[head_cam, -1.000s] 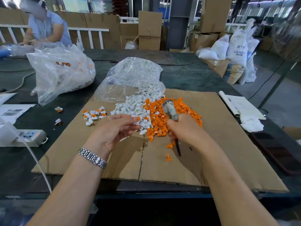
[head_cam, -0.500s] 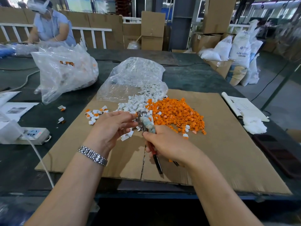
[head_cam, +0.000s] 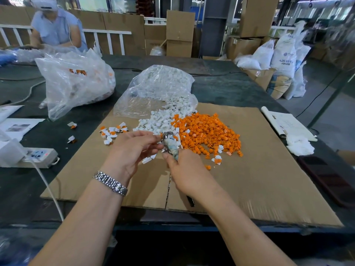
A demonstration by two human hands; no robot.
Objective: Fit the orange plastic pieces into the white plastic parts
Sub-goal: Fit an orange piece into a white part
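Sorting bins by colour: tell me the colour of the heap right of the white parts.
Orange heap, clearest in the head view, on the cardboard.

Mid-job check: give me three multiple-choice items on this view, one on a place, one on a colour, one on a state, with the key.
1. Where does the orange pile lie relative to the white pile?
A. left
B. right
C. underneath

2. What colour is the sheet under the piles?
A. brown
B. blue
C. red

3. What is the right hand doing?
A. resting flat
B. hanging idle
C. gripping a tool

Key: B, the orange pieces spread rightward of the white; A, it is plain brown cardboard; C, its fingers curl round the tool's handle, with the left hand pinching at the tip.
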